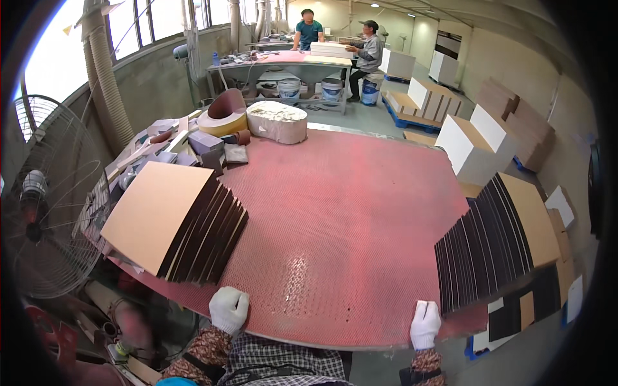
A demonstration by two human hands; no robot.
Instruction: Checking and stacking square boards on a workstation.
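Observation:
Both of my hands wear white knit gloves and rest at the near edge of a table covered with a red textured mat [335, 212]. My left hand [228, 310] is closed in a loose fist, close to the front corner of a stack of dark-edged boards [174, 219] with a tan top. Farther right, my right hand [425, 325] lies with curled fingers on the mat. Beside it stands another stack of dark-edged boards [483, 248], its tan face turned right. I see nothing held in either hand.
Sanding blocks and scraps [206, 143] pile up at the back left, beside an abrasive roll [222, 116] and a wrapped white bundle [277, 122]. A fan [45, 199] stands left. Two people work at a far bench [283, 59]. White panel stacks [476, 141] stand right.

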